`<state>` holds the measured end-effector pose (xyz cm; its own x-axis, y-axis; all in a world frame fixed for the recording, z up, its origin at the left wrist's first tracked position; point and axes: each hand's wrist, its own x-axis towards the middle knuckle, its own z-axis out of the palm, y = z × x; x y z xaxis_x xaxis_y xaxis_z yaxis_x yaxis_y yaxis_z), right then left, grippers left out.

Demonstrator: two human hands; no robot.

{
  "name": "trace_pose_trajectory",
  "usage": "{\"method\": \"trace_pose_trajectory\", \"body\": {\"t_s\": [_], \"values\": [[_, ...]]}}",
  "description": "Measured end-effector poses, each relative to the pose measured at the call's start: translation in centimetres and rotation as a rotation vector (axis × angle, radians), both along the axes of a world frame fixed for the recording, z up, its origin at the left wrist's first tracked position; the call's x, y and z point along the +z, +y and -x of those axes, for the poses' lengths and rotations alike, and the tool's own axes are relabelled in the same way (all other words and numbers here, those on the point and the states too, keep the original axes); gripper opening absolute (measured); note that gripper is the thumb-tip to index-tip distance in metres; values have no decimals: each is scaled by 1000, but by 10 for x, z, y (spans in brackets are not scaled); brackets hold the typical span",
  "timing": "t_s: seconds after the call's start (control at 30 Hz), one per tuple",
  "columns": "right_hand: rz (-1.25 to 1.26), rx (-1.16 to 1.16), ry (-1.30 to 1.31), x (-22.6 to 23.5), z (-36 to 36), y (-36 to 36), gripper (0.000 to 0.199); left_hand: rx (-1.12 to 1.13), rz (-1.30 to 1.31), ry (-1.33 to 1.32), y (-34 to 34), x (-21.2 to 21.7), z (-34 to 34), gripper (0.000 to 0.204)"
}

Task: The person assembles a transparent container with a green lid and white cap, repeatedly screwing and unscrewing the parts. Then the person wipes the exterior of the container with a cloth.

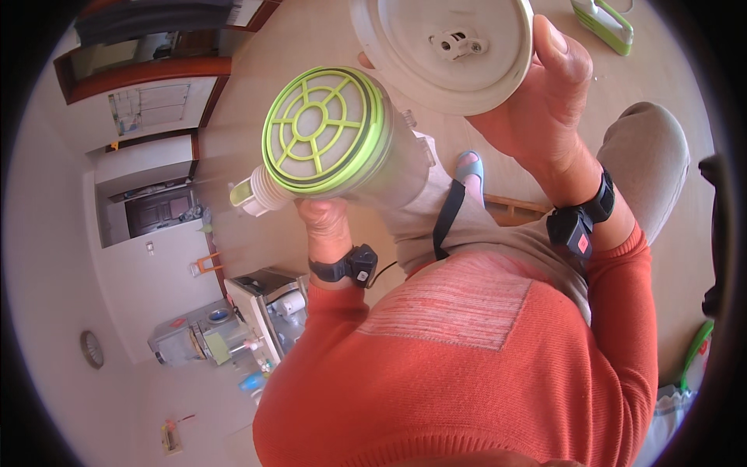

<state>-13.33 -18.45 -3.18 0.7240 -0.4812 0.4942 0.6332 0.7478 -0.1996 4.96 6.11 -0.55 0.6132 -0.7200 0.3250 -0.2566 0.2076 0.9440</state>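
Note:
My left hand grips a clear vacuum cleaner dust cup from beneath, its fingers mostly hidden behind the cup. A round lime-green filter grid with pale filter material behind it faces up at the cup's end. From the cup's left side sticks a ribbed, pale hose-like fitting with a green and white end. Up and to the right, my right hand holds a round cream-coloured cover by its rim, thumb on the edge. A small moulded fitting with holes sits at the cover's centre. Cover and cup are apart.
A green and white appliance part lies on the pale floor at the far right. Below my hands are my legs, a blue slipper and a low wooden piece. A cluttered table stands at left. A green-edged item is at lower right.

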Motion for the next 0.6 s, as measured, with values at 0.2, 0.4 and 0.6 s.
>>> {"method": "trace_pose_trajectory", "body": {"t_s": [0.2, 0.4, 0.6], "values": [[1, -137, -19, -16, 9, 11, 72, -70, 34, 85, -1, -4, 0, 102], [437, -565, 503, -7, 27, 13, 72, -138, 61, 138, -2, -12, -9, 98], [423, -614, 516, 7, 43, 13, 51, -148, -8, 74, 1, -19, -15, 101]]}}
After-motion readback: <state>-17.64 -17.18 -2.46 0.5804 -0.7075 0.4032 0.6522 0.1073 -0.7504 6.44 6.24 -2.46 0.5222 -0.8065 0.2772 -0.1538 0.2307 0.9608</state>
